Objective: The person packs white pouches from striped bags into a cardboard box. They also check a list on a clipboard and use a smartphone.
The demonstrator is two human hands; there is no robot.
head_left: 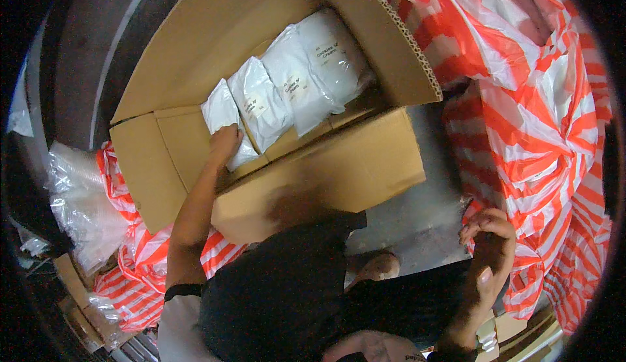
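A large brown cardboard box stands ahead of me with its flaps up. Several white plastic packets lie in a row inside it: a slim white packet at the left end, a labelled packet beside it, then two fuller packets further right, the last a clear-wrapped one. My left hand reaches over the near flap into the box, its fingers closed on the slim packet's lower part; the fingertips are partly hidden. My right hand is raised at the right, outside the box, fingers loosely bent and thumb apart, holding nothing.
Red-and-white striped plastic bags bulge along the right side. Another striped bag and clear plastic wrap lie at the left. The near box flap slopes toward my body. Grey floor shows between the box and the right-hand bags.
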